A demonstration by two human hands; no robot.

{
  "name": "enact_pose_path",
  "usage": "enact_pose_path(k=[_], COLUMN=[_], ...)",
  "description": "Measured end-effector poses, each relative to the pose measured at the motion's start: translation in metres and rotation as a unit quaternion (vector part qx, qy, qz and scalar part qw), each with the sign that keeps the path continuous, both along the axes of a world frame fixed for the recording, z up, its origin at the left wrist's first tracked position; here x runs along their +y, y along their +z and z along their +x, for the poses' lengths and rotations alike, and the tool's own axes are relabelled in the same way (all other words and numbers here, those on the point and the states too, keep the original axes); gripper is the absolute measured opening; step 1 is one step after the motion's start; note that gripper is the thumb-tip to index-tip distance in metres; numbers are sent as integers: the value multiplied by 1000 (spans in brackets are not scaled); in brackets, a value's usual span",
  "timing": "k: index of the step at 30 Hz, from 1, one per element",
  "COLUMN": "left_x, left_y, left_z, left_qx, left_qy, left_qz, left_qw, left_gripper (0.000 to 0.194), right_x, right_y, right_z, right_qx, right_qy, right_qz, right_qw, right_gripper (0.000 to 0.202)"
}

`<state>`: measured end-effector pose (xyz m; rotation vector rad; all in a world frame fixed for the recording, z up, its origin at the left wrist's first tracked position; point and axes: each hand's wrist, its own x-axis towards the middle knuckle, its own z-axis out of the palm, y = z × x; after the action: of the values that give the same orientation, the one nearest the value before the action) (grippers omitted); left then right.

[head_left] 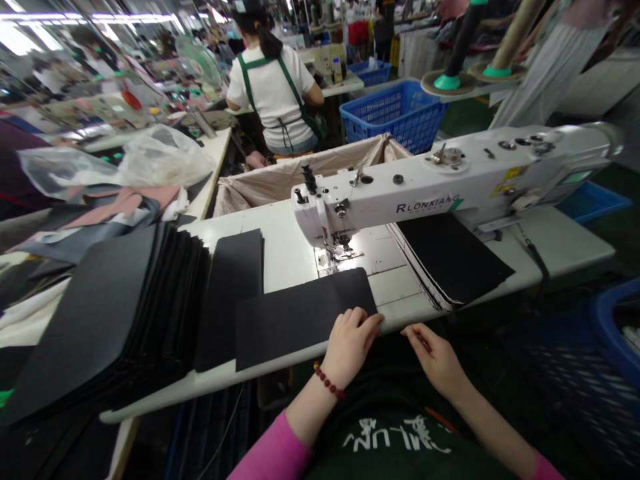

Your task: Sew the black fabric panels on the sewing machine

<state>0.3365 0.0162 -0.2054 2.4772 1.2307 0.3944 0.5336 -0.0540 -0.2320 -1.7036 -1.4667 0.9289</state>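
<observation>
My left hand [353, 337], with a beaded bracelet at the wrist, rests on the right end of a black rectangular panel [305, 313], its fingers bent over the panel's corner. That panel lies flat at the table's front edge, below the needle area of a white sewing machine [380, 200]. Just past the edge, to the right, my right hand [430, 353] has its thumb and fingers pinched together; what they hold, if anything, is too small to name. A stack of black panels with pale edges [453, 257] lies under the machine arm.
A tall stack of black panels [110, 293] and a smaller pile [233, 287] lie left on the white table [280, 257]. Behind are a cloth-lined bin [285, 180], a blue basket [395, 113] and a seated person [273, 87]. Another blue basket [565, 360] stands right.
</observation>
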Motion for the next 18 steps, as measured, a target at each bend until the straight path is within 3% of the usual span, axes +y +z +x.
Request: enact_pose_path(k=[4, 11, 18], left_x=[4, 4, 3], left_y=[-10, -7, -8], left_z=[6, -4, -9], left_qx=[-91, -262, -267], left_qy=[42, 100, 77], left_qz=[-19, -117, -124], left_qw=[995, 953, 953], left_gripper=[17, 10, 9], right_x=[-2, 12, 27], right_y=[2, 15, 25], right_z=[-3, -13, -30], right_qx=[-117, -234, -280], right_qy=[24, 87, 131], right_qz=[-13, 23, 46], right_qw=[993, 968, 950], right_gripper=[26, 20, 19])
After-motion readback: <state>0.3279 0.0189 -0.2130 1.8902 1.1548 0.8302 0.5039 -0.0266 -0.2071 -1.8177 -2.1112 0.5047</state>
